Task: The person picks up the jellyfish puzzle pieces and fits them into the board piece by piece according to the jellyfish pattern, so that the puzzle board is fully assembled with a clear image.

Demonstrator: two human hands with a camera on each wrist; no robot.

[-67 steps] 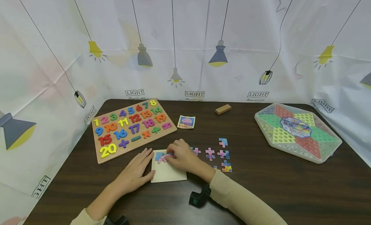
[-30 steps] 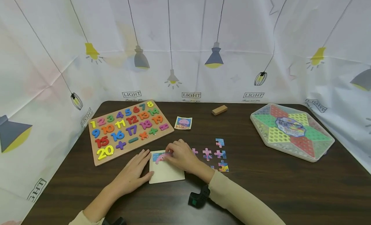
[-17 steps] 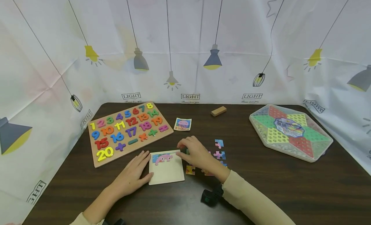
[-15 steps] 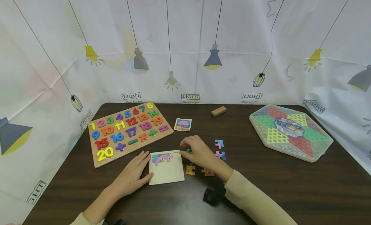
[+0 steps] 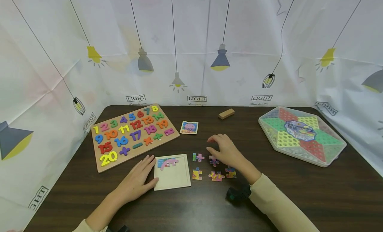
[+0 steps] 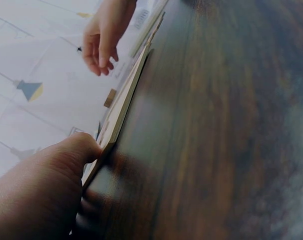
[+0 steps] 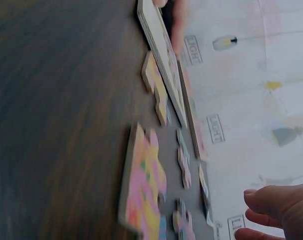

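Observation:
A pale square puzzle tray (image 5: 173, 178) lies on the dark table, with joined jigsaw pieces (image 5: 168, 163) showing a pink face and blue background along its upper left. My left hand (image 5: 133, 179) rests at the tray's left side, fingers extended and thumb at the edge; in the left wrist view the thumb (image 6: 74, 152) touches the tray's corner. Above the loose jigsaw pieces hovers my right hand (image 5: 225, 150), fingers loosely bent, nothing between them. Partly under it in view is a pink jigsaw piece (image 5: 213, 162); a yellow jigsaw piece (image 5: 196, 174) lies right of the tray.
A wooden number board (image 5: 131, 152) lies at the back left, a small picture card (image 5: 189, 127) to its right. Farther back is a wooden block (image 5: 226, 113). A hexagonal game box (image 5: 300, 134) sits at the right, and a printed cloth (image 5: 191, 59) hangs behind the table.
My right hand has left the tray and moved right over the loose pieces, uncovering the pink face piece at the tray's top. The left hand stays at the tray's left edge.

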